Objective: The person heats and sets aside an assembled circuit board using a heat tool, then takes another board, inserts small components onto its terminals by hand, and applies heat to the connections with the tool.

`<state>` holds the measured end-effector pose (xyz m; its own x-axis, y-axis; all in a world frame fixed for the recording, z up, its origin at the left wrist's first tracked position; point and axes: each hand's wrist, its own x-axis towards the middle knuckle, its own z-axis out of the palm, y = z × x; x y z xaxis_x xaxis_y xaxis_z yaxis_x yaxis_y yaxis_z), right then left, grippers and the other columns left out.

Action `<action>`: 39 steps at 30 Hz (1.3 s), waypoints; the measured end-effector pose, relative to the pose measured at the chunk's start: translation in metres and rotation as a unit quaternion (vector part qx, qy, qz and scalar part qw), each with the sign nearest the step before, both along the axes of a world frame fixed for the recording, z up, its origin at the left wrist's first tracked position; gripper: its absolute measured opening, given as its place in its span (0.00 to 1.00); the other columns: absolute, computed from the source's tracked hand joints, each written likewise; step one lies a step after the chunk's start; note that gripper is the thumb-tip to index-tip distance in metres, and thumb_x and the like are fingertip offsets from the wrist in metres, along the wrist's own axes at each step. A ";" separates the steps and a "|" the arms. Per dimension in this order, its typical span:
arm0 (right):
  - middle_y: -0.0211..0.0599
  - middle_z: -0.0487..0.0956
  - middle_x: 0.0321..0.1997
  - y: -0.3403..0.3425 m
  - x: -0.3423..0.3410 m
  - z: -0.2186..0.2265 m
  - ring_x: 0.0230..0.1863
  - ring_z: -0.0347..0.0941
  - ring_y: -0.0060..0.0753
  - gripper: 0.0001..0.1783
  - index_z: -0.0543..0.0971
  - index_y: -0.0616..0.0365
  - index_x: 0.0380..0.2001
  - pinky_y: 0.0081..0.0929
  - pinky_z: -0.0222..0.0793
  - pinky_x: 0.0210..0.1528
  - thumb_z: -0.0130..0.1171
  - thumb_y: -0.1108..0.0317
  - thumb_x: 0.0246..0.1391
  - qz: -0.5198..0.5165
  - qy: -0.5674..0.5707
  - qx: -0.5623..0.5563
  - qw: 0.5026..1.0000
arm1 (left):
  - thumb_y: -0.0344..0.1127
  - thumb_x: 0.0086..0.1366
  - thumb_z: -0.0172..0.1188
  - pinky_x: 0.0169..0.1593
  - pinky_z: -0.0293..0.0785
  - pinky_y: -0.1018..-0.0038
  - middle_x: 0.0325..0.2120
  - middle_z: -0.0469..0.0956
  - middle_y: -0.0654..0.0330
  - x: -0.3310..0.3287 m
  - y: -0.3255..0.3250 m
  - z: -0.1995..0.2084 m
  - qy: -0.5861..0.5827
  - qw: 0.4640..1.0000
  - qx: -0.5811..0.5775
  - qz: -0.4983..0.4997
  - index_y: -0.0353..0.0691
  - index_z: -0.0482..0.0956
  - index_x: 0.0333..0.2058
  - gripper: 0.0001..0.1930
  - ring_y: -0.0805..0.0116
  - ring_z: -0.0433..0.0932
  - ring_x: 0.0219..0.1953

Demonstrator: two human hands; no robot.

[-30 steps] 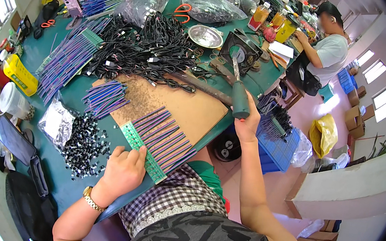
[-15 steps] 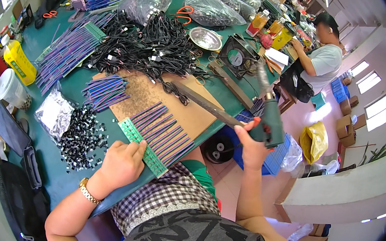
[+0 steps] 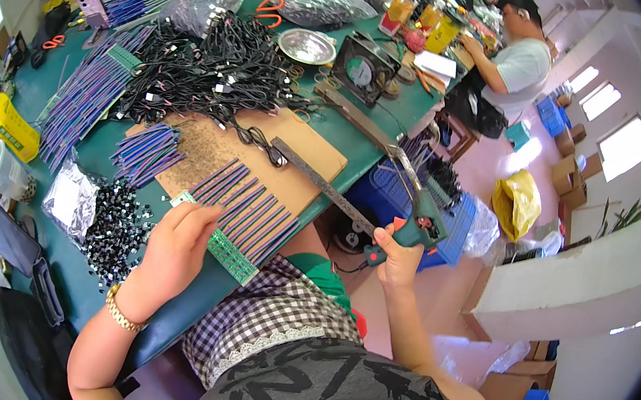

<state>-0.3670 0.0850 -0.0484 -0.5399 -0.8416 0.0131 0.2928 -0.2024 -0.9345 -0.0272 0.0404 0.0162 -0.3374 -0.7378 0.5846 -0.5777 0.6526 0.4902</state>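
My right hand (image 3: 397, 263), off the table's right edge, grips a green heat gun (image 3: 421, 225) with a long metal nozzle tilted up and to the left. A flat dark metal bar (image 3: 322, 186) reaches from the brown board to near my right thumb; whether I touch it I cannot tell. My left hand (image 3: 179, 242) hovers over the left part of a green circuit-board strip (image 3: 233, 260), fingers bent and together. Anything between them is hidden. Dark purple-blue wires (image 3: 250, 211) run in a row from the strip across the brown board (image 3: 319, 147).
Small black-and-white connectors (image 3: 118, 230) lie heaped left of my hand, beside a silvery bag (image 3: 69, 199). Black cables (image 3: 208, 72) pile up behind. A fan (image 3: 364, 68) and a metal dish (image 3: 307, 46) stand farther back. Two people work at the far side.
My left hand has lifted from the circuit-board strip and drawn its fingers back. My right hand has lowered the heat gun, its nozzle leaning farther left. The whole view has shifted slightly.
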 end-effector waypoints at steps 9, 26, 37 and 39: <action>0.25 0.75 0.28 0.009 0.012 -0.021 0.31 0.71 0.20 0.14 0.77 0.58 0.29 0.21 0.69 0.35 0.73 0.83 0.42 -0.048 0.021 -0.039 0.998 | 0.32 0.61 0.59 0.44 0.73 0.62 0.32 0.79 0.58 -0.141 -0.092 -0.019 -0.060 0.936 -0.077 -0.338 0.40 0.74 0.33 0.05 0.57 0.78 0.37; 0.32 0.75 0.36 0.014 0.047 -0.025 0.39 0.73 0.23 0.40 0.63 0.58 0.61 0.23 0.73 0.47 0.69 0.86 0.46 -0.018 -0.032 -0.120 0.992 | 0.40 0.62 0.57 0.32 0.75 0.68 0.22 0.73 0.63 -0.141 -0.094 -0.011 -0.142 0.932 -0.173 -0.285 0.44 0.71 0.32 0.08 0.63 0.78 0.29; 0.33 0.75 0.39 0.008 0.107 -0.023 0.37 0.72 0.21 0.35 0.63 0.55 0.59 0.18 0.73 0.36 0.69 0.81 0.50 0.157 0.028 -0.069 0.985 | 0.33 0.59 0.60 0.33 0.75 0.67 0.25 0.74 0.60 -0.054 -0.094 -0.032 -0.156 0.933 -0.112 -0.303 0.41 0.72 0.34 0.07 0.60 0.78 0.31; 0.30 0.76 0.37 0.008 0.110 -0.021 0.39 0.73 0.21 0.31 0.67 0.59 0.55 0.21 0.72 0.46 0.69 0.80 0.51 0.162 0.039 -0.095 0.981 | 0.33 0.59 0.60 0.33 0.75 0.66 0.25 0.74 0.60 -0.051 -0.097 -0.038 -0.158 0.936 -0.102 -0.296 0.41 0.71 0.34 0.07 0.59 0.78 0.31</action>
<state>-0.2572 0.0930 -0.0698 -0.2358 -0.9473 0.2169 0.2998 -0.2832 -0.9110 -0.0787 -0.0565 -0.0214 -0.8325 -0.2504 0.4943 -0.1799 0.9659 0.1863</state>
